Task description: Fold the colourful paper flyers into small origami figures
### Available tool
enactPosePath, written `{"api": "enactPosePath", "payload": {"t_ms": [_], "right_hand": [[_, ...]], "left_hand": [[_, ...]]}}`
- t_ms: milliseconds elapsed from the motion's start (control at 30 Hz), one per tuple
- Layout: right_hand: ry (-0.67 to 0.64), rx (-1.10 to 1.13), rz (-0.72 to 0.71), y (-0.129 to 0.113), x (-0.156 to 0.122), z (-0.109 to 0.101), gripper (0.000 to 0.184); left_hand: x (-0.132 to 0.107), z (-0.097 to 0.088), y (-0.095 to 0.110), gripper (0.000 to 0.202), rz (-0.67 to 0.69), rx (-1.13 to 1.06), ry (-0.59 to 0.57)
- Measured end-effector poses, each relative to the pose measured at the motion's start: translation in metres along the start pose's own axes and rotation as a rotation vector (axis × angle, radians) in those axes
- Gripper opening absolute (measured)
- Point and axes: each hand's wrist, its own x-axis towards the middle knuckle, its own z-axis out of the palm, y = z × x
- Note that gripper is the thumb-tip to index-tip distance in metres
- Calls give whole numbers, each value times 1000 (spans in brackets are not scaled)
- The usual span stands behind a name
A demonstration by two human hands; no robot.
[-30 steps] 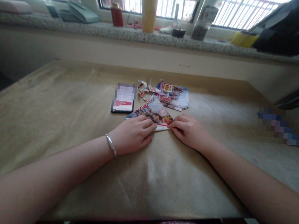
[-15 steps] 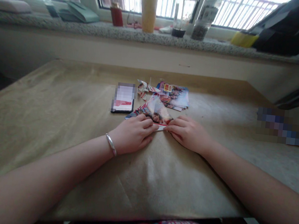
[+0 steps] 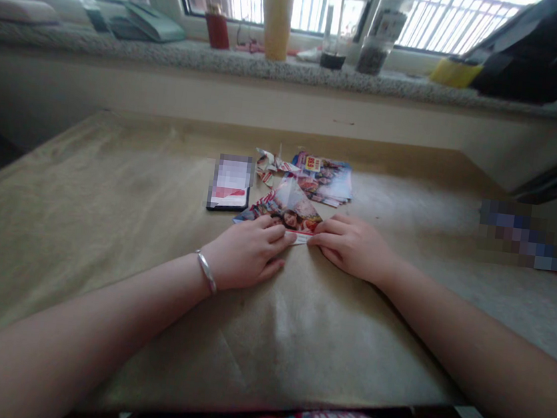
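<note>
A printed sheet of glossy paper (image 3: pixel 304 205), folded to a triangular peak, lies on the table in front of me. A white strip with a red line runs along its near edge. My left hand (image 3: pixel 252 250), with a silver bangle at the wrist, rests its fingers flat over the sheet's left near edge, the thumb apart on the tabletop. At the right near corner, my right hand (image 3: pixel 349 247) has its fingers together on the edge, thumb tucked beneath. Behind the sheet are a stack of printed leaflets (image 3: pixel 329 178) and a folded paper piece (image 3: pixel 268 166).
A phone (image 3: pixel 231 187) lies left of the sheet. Far right on the table (image 3: pixel 106 216) is a blurred flat item (image 3: pixel 527 237). Along the stone windowsill (image 3: pixel 284 72) stand a red container (image 3: pixel 217 27), a yellow cylinder (image 3: pixel 276 14), clear cups and a black bag (image 3: pixel 542 58).
My left thumb has drawn slightly away from the fingers. The right fingertips have shifted a little to the right, and more of the white strip shows between the hands.
</note>
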Motion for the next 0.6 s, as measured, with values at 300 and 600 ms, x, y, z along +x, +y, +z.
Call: {"api": "enactPosePath", "payload": {"t_ms": [300,600], "right_hand": [[-80,-79,17,4,-3,-9,23],[-111,-116,5,8,-6,-14,23]], "left_hand": [[-1,2,-1,45,-1,6,9],[-2,3,-2,46,6,5,11]]}}
